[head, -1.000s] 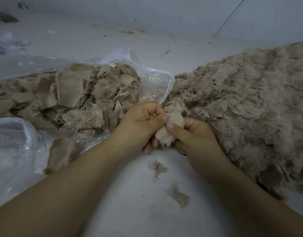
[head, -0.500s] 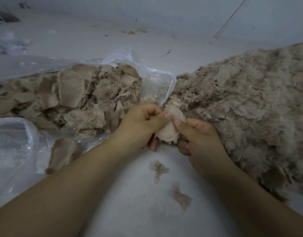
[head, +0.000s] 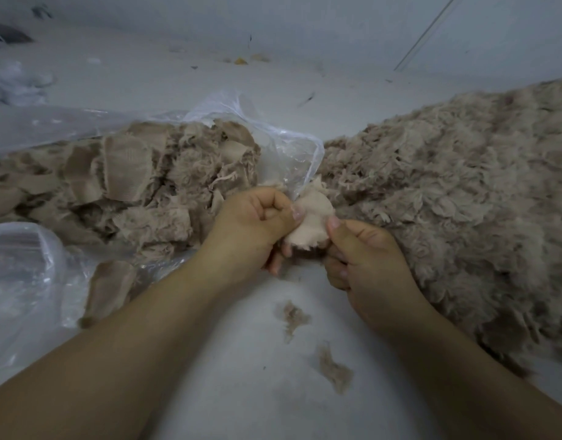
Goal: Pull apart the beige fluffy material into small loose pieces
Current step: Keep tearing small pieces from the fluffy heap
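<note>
Both hands, left hand (head: 257,223) and right hand (head: 365,262), pinch one beige fluffy piece (head: 310,222) with curled fingers.

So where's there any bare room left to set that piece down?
Bare floor lies between the forearms, with two fluff scraps. More lies beyond the plastic bag. The bag's pieces and the loose pile crowd either side.

Looking like small textile-scrap workshop: big heap of shredded beige fluff (head: 457,201) spreading across bare grey floor (head: 257,392), clear plastic sack (head: 292,147) spilling fabric offcuts (head: 127,173), lint tufts (head: 292,315) lying about, plain wall (head: 305,17) closing in behind.
</note>
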